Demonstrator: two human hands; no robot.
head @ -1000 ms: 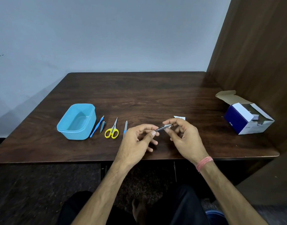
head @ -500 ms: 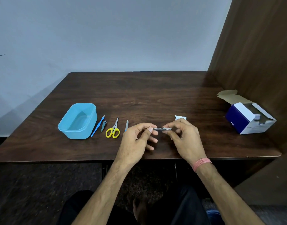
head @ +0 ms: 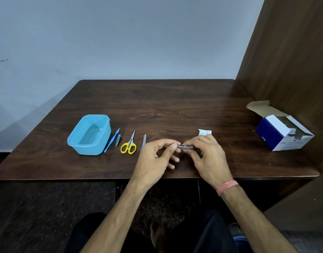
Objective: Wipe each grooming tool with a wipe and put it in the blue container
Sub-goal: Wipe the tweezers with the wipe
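Note:
A small metal tool (head: 184, 147), thin like tweezers, lies level between both hands just above the table's front part. My left hand (head: 157, 159) pinches its left end with thumb and forefinger. My right hand (head: 207, 156) pinches its right end, and its fingers hide that end. The blue container (head: 78, 143) stands at the left with nothing in it. Beside it lie a blue-handled stick tool (head: 111, 141), a small nail clipper (head: 118, 140), yellow-handled scissors (head: 129, 146) and a nail file (head: 144, 140). A white wipe sachet (head: 204, 132) lies just beyond my right hand.
An open blue and white cardboard box (head: 277, 134) sits at the right, close to a brown wooden side panel (head: 288, 61). The dark wooden table (head: 157, 106) ends in a front edge just below my wrists. A grey wall stands behind.
The metal tool has tipped from a slant to level and come slightly lower. Both hands keep their pinch on it and have closed in a little toward each other.

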